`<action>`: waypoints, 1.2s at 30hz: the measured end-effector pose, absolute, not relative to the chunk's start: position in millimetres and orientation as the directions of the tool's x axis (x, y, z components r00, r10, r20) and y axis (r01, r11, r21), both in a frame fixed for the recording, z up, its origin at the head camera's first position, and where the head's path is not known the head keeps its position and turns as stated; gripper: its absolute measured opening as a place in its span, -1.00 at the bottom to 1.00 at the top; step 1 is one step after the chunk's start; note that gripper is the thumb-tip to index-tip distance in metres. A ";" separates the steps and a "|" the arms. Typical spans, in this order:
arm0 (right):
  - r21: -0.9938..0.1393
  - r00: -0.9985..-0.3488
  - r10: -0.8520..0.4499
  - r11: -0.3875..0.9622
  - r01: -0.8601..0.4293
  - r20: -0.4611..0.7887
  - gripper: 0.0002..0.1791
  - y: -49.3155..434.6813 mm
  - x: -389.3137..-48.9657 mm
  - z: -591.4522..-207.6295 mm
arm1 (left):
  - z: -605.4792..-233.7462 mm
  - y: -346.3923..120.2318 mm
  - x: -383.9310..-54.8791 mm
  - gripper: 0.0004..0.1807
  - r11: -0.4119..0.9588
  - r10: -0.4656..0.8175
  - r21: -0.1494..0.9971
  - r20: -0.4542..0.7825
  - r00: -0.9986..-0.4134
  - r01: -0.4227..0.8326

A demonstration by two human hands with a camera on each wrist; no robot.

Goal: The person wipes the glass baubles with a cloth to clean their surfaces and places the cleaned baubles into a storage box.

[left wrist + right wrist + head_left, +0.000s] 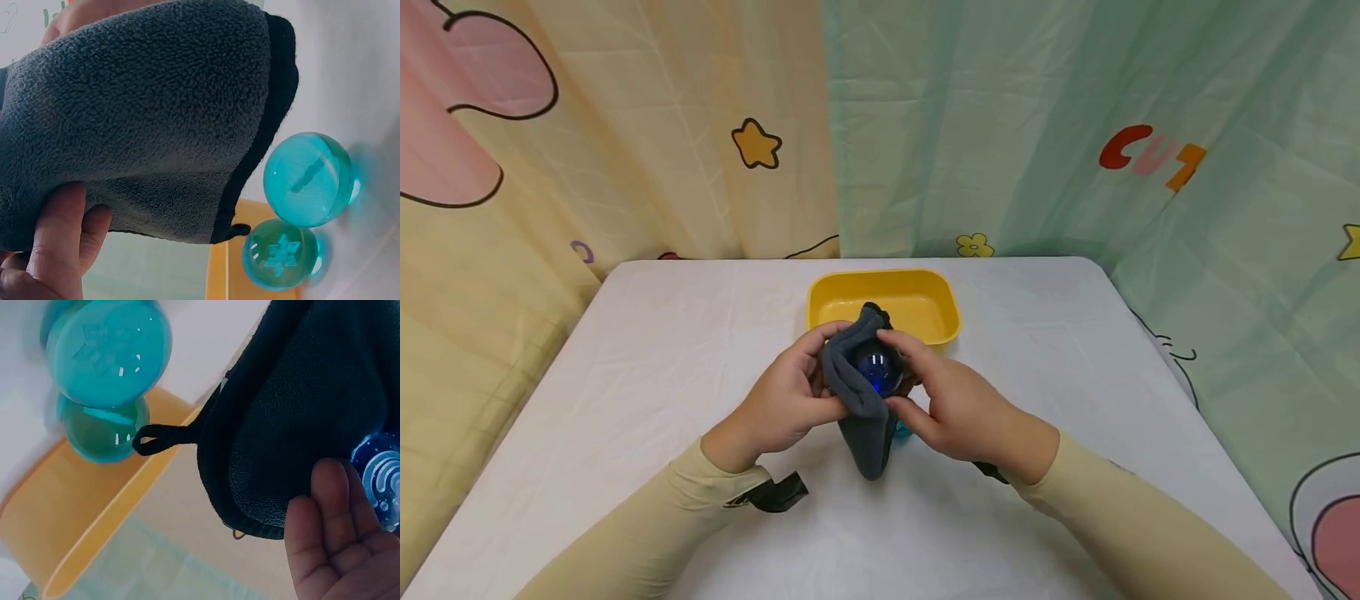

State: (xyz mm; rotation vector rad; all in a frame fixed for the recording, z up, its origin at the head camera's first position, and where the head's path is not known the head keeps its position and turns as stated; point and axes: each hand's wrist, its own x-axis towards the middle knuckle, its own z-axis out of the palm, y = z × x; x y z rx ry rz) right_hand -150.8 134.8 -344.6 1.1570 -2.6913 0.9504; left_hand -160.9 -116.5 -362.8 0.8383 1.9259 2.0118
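Over the middle of the table, my left hand (778,400) grips a dark grey towel (867,442) with a black border, its lower end hanging down in a point. A clear deep-blue ball (878,368) rests against the folded towel. Thumb and fingers of my right hand (966,408) hold this ball from the right side. White swirl markings show on the blue ball (384,481) in the right wrist view. Beneath the hands, two teal see-through balls, a nearer one (308,179) and one with a snowflake shape (280,254), sit on the table.
A yellow rectangular tray (917,310) stands just beyond the hands, partly covered by them and the towel. White cloth covers the table (647,350). Printed curtains (1000,125) hang behind and along both sides. A black strap end (778,493) sticks out at the left wrist.
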 end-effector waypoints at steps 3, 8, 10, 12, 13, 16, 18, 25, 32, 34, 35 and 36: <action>-0.428 -0.687 -0.655 0.548 -0.718 0.314 -0.19 134.3 -152.0 -342.7 | -362.0 -117.0 -160.5 -0.14 -0.130 0.538 0.969 0.245 -0.807 0.208; -0.395 -0.719 -0.634 0.606 -0.691 0.285 -0.24 134.8 -151.2 -340.4 | -361.2 -116.1 -158.8 -0.16 -0.127 0.540 0.969 0.245 -0.805 0.211; -0.439 -0.754 -0.608 0.623 -0.647 0.247 -0.29 134.3 -151.1 -340.1 | -361.3 -115.4 -158.3 -0.17 -0.118 0.543 0.971 0.239 -0.805 0.209; -0.504 -0.786 -0.581 0.625 -0.596 0.209 -0.39 133.9 -151.4 -340.2 | -361.7 -114.7 -157.6 -0.17 -0.107 0.549 0.973 0.227 -0.805 0.202; -0.529 -0.799 -0.569 0.624 -0.574 0.195 -0.43 133.5 -151.7 -340.2 | -362.0 -114.3 -157.4 -0.17 -0.100 0.551 0.975 0.220 -0.805 0.198; -0.591 -0.823 -0.544 0.613 -0.524 0.165 -0.55 133.0 -151.9 -340.7 | -363.3 -113.6 -157.0 -0.17 -0.078 0.554 0.978 0.205 -0.807 0.195; -0.612 -0.824 -0.542 0.599 -0.516 0.165 -0.55 132.6 -151.4 -340.9 | -364.0 -113.3 -157.1 -0.17 -0.070 0.552 0.978 0.202 -0.809 0.196; -0.610 -0.779 -0.591 0.545 -0.576 0.207 -0.21 133.2 -148.6 -341.7 | -364.4 -115.2 -158.6 -0.14 -0.091 0.538 0.975 0.220 -0.814 0.203; -0.458 -0.700 -0.654 0.548 -0.700 0.287 -0.19 134.4 -148.8 -340.8 | -362.2 -117.9 -158.1 -0.14 -0.132 0.536 0.974 0.226 -0.814 0.183; -0.436 -0.700 -0.652 0.561 -0.703 0.290 -0.21 134.4 -148.4 -339.6 | -361.8 -117.9 -157.8 -0.14 -0.135 0.540 0.973 0.231 -0.809 0.187; -0.428 -0.703 -0.651 0.569 -0.702 0.287 -0.21 134.3 -148.1 -339.0 | -361.6 -117.8 -157.6 -0.14 -0.136 0.542 0.972 0.234 -0.807 0.190; -0.432 -0.713 -0.645 0.580 -0.691 0.275 -0.21 134.2 -147.7 -338.2 | -361.9 -117.9 -157.4 -0.15 -0.135 0.544 0.971 0.238 -0.805 0.196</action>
